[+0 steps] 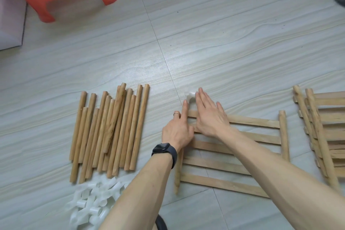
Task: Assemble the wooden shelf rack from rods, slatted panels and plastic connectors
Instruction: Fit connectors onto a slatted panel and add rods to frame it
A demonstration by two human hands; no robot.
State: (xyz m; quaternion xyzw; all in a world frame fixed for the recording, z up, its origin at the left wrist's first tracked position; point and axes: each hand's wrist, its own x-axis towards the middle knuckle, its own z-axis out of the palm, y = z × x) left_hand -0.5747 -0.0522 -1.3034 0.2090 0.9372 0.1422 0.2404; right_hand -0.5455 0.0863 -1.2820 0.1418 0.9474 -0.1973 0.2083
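Loose rods (112, 127) lie on the floor (205, 52), with a connector heap (93, 203) below them. The left hand (177, 130) sits on the left rail of the panel (261, 137). Its index is straight and its other fingers are curled, on what I cannot tell. A connector (190, 96) caps the rail's far end. The right hand (209, 115) lies flat, fingers straight, tips touching the connector. The step looks like seating this corner connector, and next it needs a firm push along the rail. Spare panels (324, 127) are stacked at right.
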